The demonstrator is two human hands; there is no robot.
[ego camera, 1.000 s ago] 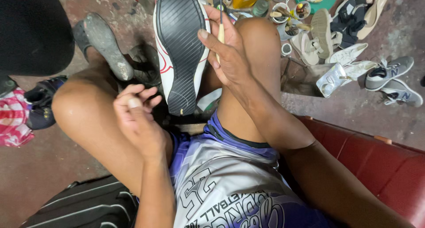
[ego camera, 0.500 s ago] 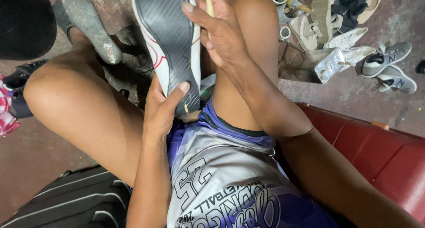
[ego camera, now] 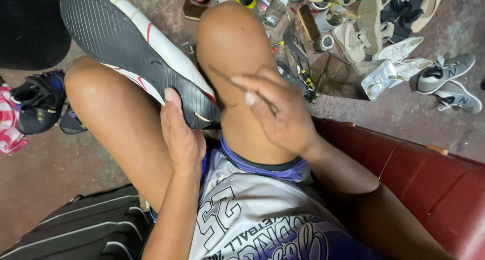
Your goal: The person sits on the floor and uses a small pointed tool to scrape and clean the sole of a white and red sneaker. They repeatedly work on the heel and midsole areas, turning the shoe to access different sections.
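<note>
The one camera sits on my head and looks steeply down over my lap, close to my left hand [ego camera: 182, 138] and right hand [ego camera: 280, 113]. My knees fill the middle of the view; the floor [ego camera: 60, 184] beyond them runs along the top edge, farther off.
</note>
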